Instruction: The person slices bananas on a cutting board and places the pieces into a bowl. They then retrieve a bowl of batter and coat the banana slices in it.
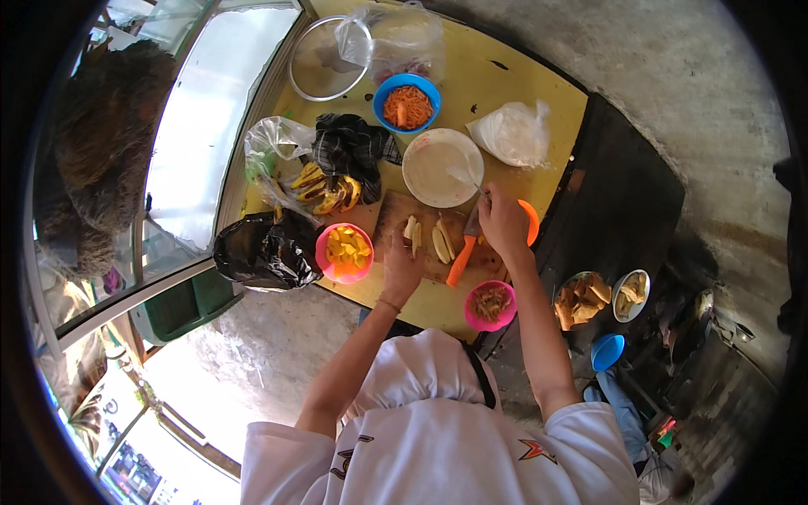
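My right hand grips a metal spoon, its head in pale batter inside a white bowl. My left hand rests at the left part of a wooden cutting board, fingers against peeled banana pieces; whether they are closed on a piece is unclear. More cut banana lies mid-board. Just right of it is a knife with an orange handle, its blade pointing away from me. An orange bowl is partly hidden behind my right hand.
Around the board on the yellow table are a pink bowl of yellow pieces, unpeeled bananas, a blue bowl of shredded carrot, a bag of white powder and a pink bowl. Fried food and another person's leg are at right.
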`<state>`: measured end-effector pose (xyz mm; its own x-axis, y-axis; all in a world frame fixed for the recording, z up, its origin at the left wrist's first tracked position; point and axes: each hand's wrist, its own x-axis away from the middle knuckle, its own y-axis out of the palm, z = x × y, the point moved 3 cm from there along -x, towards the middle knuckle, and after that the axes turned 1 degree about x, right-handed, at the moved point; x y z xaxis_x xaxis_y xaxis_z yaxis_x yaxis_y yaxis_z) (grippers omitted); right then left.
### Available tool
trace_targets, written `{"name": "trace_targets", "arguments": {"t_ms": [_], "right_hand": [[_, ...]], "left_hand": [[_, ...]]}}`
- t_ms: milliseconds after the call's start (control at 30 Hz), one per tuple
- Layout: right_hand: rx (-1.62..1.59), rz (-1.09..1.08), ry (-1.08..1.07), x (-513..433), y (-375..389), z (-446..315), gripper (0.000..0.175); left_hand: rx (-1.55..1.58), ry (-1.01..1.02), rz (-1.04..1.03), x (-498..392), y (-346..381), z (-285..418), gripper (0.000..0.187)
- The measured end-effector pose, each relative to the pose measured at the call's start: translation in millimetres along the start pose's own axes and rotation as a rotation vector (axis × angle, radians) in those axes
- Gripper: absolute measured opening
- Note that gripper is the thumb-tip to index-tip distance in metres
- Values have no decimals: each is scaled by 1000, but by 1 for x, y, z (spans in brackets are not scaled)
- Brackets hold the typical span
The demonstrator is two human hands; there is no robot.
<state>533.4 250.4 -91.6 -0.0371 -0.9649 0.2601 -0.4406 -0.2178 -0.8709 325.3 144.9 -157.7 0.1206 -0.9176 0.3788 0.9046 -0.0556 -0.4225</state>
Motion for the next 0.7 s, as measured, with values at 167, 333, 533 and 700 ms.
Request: {"name": "trace_targets", "arguments": {"t_ms": [167,333,533,700], "right_hand": [[-23,-4,10,3,-1,1,19],[-10,3,4,3,-4,0,20],[1,-10,27,3,-8,2,20],[-35,41,1,7,-11,3,19]], "left_hand": [[-341,159,143,11,13,22,69],[-258,69,52,4,15,32,66],[-318,132,139,-23,35,46,56],[-453,11,120,-26,45,49,45]]}}
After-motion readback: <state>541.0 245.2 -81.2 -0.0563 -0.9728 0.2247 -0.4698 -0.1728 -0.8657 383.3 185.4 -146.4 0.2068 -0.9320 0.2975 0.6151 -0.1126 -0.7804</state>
